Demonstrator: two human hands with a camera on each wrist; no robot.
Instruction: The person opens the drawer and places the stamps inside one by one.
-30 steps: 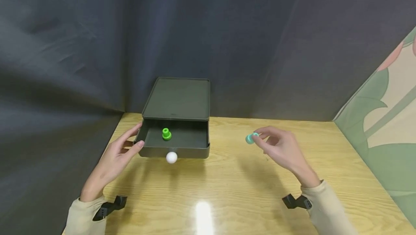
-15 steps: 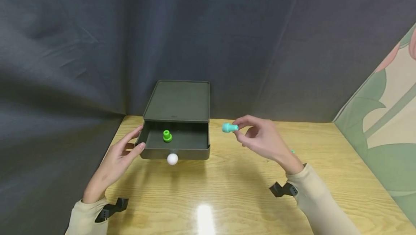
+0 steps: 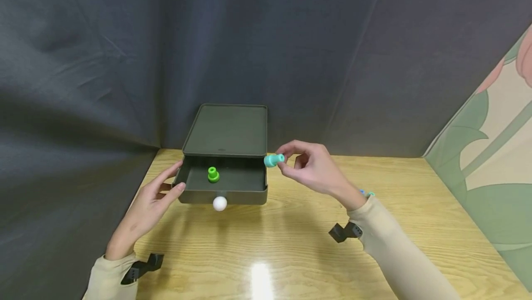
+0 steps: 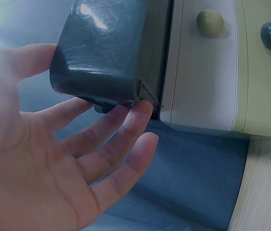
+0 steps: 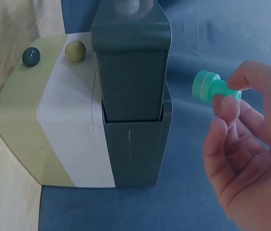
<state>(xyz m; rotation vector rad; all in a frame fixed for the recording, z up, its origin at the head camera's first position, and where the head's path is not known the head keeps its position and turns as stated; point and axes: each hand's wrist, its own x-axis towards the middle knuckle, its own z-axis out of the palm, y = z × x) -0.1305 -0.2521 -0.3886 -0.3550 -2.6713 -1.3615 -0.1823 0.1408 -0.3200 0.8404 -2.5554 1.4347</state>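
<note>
In the head view, my right hand pinches a small teal stamp, with a wide round cap and a narrow handle, between thumb and fingertips. The stamp is held in the air at the right side of the pulled-out dark drawer; the right wrist view shows the same teal stamp beside the cabinet. A green stamp stands inside that drawer. My left hand is at the drawer's left side, thumb touching its front corner, and its fairly straight, spread fingers meet the wall in the left wrist view.
The dark drawer has a white round knob. Below it the cabinet has a white drawer and a yellow-green drawer, each with a knob. Small blue and green pieces show behind my right wrist. A dark curtain hangs behind the table.
My right hand has moved left with the teal stamp, from over the table to the drawer's right side. The left hand and the drawer have stayed in place.
</note>
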